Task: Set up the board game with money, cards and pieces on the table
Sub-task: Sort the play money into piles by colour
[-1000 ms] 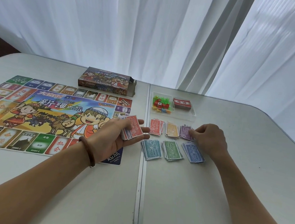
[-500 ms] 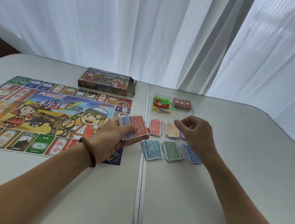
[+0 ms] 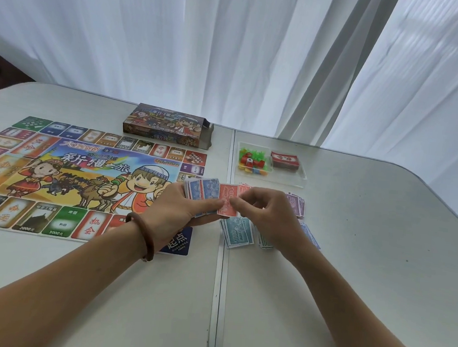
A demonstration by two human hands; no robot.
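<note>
Head view: left hand [image 3: 174,210] grips a bill stack [image 3: 203,193], right hand [image 3: 271,217] pinches its red bill [image 3: 226,194].

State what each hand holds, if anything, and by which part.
Left hand grips a fanned stack of banknotes by its near end; right hand pinches its red note at the right edge.

Blue and red notes [image 3: 204,190] fanned beside the game board [image 3: 85,160].
</note>
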